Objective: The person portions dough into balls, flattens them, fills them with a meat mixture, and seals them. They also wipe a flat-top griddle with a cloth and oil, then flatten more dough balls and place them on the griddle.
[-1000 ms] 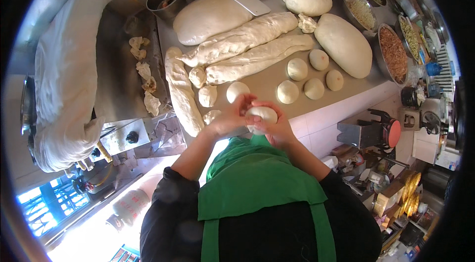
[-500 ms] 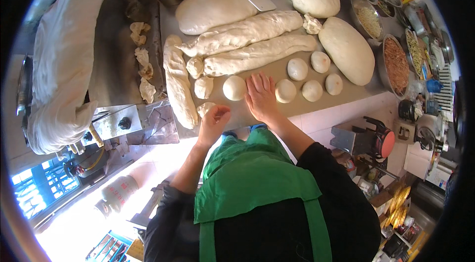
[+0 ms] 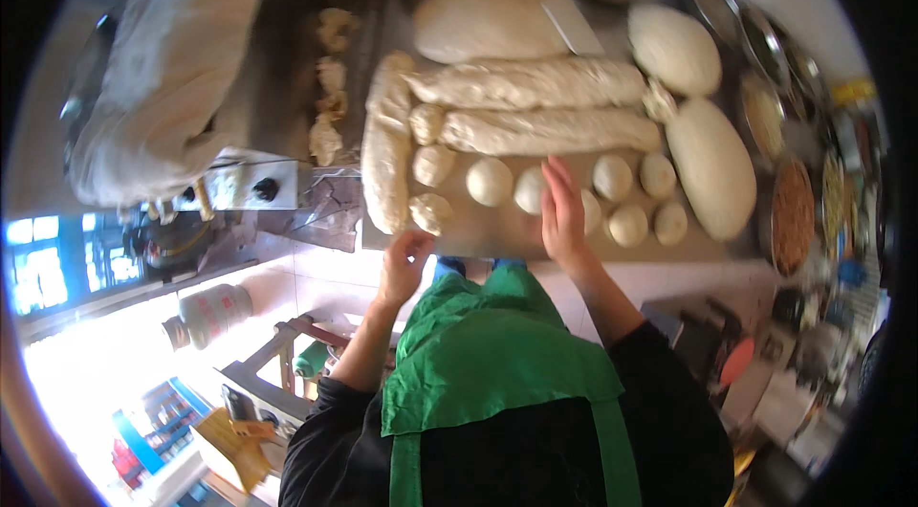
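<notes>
My right hand (image 3: 562, 215) is beside a smooth dough ball (image 3: 528, 190), its fingers stretched out and held side by side. It partly hides another ball (image 3: 590, 211) on its other side. My left hand (image 3: 405, 263) is loosely closed at the table's near edge, with nothing visible in its curled fingers. Just beyond it sits a rough dough lump (image 3: 431, 212), with another lump (image 3: 434, 165) farther back. One more smooth ball (image 3: 489, 182) lies left of my right hand; several others, such as this flattened one (image 3: 628, 226), lie to its right.
Long dough rolls (image 3: 535, 83) lie across the metal table (image 3: 497, 231), with one upright roll (image 3: 387, 148) at left. Big dough masses (image 3: 712, 167) rest right and back; a white scraper (image 3: 571, 29) leans on one. Filling bowls (image 3: 792, 215) line the right side.
My right hand has come off the dough ball it covered, which now shows beside it. My left hand stays curled near the rough lump. The whole view has turned and shifted.
</notes>
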Demonstrator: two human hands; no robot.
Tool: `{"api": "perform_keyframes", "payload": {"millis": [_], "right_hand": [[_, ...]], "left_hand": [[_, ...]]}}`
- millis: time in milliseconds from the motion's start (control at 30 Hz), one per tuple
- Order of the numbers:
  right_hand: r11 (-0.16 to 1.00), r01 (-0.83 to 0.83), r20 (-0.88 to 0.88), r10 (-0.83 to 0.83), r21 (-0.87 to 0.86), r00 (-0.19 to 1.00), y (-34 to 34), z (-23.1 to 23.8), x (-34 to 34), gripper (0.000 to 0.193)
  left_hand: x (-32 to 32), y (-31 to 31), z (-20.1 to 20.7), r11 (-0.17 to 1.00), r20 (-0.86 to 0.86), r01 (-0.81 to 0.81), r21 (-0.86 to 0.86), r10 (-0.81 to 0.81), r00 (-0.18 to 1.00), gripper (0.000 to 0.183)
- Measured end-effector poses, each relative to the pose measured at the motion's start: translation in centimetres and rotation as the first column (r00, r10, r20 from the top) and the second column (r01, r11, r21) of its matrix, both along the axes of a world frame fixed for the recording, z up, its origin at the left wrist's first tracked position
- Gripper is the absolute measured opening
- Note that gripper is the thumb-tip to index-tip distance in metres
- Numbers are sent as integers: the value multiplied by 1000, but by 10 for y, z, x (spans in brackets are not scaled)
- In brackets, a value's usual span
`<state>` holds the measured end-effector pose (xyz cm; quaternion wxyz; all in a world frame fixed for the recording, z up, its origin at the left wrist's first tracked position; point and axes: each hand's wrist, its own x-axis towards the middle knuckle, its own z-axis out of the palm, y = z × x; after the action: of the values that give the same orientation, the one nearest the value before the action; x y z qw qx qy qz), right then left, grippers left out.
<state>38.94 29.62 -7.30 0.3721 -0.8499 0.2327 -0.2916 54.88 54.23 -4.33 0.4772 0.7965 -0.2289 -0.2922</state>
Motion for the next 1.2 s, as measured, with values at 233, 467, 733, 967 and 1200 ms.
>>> {"api": "perform_keyframes", "payload": {"millis": [233,467,733,967,1200], "right_hand": [[992,-105,-227,85,-74,970,18,-7,7,38],[981,-192,70,193,-27,979,55,38,42,12],[880,-411,192,372,239,908,204,111,191,13],[948,-316,313,290,35,904,248,190,306,76],[951,15,538,161,-308,828,245,238,383,112]], "left_hand": [[-32,55,8,982,-48,-182,-47,180,983,17],[5,126,6,910,-183,-411,-51,396,900,24],[135,247,49,879,27,-350,-323,379,925,29],[291,334,135,858,413,-269,-437,457,788,42],[428,374,210,872,842,-394,-291,429,327,71]]}}
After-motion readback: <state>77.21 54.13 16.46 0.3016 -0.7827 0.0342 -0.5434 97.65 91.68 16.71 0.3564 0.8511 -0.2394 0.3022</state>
